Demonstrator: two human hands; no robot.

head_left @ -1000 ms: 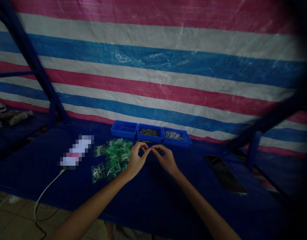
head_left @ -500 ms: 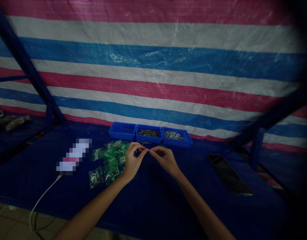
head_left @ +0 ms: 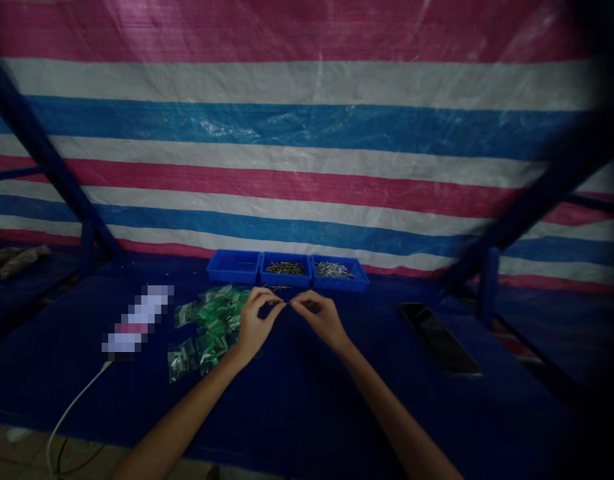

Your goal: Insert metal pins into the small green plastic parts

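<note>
Blue tray edge [head_left: 344, 285] beyond right hand [head_left: 324, 320]

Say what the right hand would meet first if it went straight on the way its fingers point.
Probably the left hand, whose fingertips lie just ahead of the right hand in the picture; depth, and whether something tiny sits between them, is unclear.

The boxes [head_left: 234, 275] look like smooth plastic; silvery pieces [head_left: 333, 269] and duller, brassy pieces [head_left: 285, 268] look metallic. Bags [head_left: 217, 321] are shiny, clear plastic; the sheet [head_left: 307, 125], creased, glossy plastic; the tabletop [head_left: 301, 413], matt.
</note>
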